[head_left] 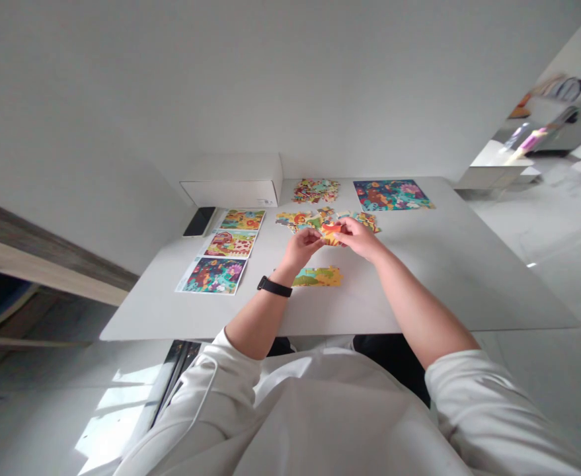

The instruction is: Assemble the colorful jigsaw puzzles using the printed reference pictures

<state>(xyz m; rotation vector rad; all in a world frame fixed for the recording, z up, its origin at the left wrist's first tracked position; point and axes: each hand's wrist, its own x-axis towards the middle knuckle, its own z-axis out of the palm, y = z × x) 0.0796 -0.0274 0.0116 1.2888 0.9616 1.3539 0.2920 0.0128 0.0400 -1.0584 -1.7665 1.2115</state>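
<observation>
My left hand (304, 246) and my right hand (358, 237) meet above the white table (443, 264), both pinched on orange and yellow puzzle pieces (330, 233) held between them. A black band sits on my left wrist. Below the hands lies a small joined strip of green and yellow pieces (318, 276). Just beyond the hands several loose pieces (303, 218) are spread out. Another heap of pieces (315, 190) lies farther back.
A finished blue puzzle (392, 195) lies at the back right. Three picture cards (231, 244) lie in a row on the left. A white box (233, 180) and a black phone (199, 221) sit at the back left, against the wall.
</observation>
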